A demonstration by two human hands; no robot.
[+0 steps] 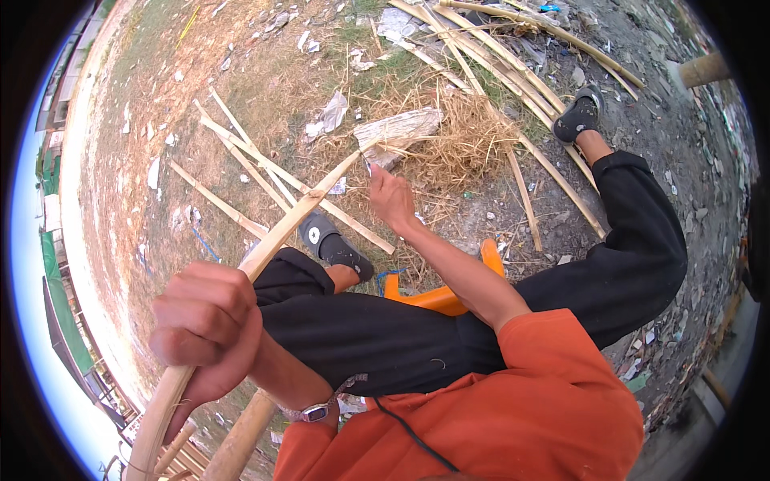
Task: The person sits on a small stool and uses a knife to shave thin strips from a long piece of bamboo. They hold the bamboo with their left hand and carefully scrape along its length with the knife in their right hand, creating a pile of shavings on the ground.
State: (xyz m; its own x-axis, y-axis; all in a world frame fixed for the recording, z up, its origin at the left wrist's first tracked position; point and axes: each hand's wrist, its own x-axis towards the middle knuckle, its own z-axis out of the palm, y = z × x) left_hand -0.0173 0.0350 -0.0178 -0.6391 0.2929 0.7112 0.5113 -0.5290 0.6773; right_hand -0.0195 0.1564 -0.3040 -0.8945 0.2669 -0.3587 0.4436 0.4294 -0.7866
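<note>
Bamboo strip sits in your left hand, fingers wrapped tightly round it; it slants from the lower left, past your bent knee, up to its far tip by your right hand. Those right fingers are curled closed around what looks like a small knife, its blade barely visible at the tip; whether they also pinch the strip, you cannot tell from here. Just beyond lies a heap of straw-coloured shavings, so a good deal of paring seems done. This strip looks partway through, its smoothness too unclear to judge. Further out, loose bamboo strips lie crossed on the left and bunched at upper right; which are finished isn't evident.
</note>
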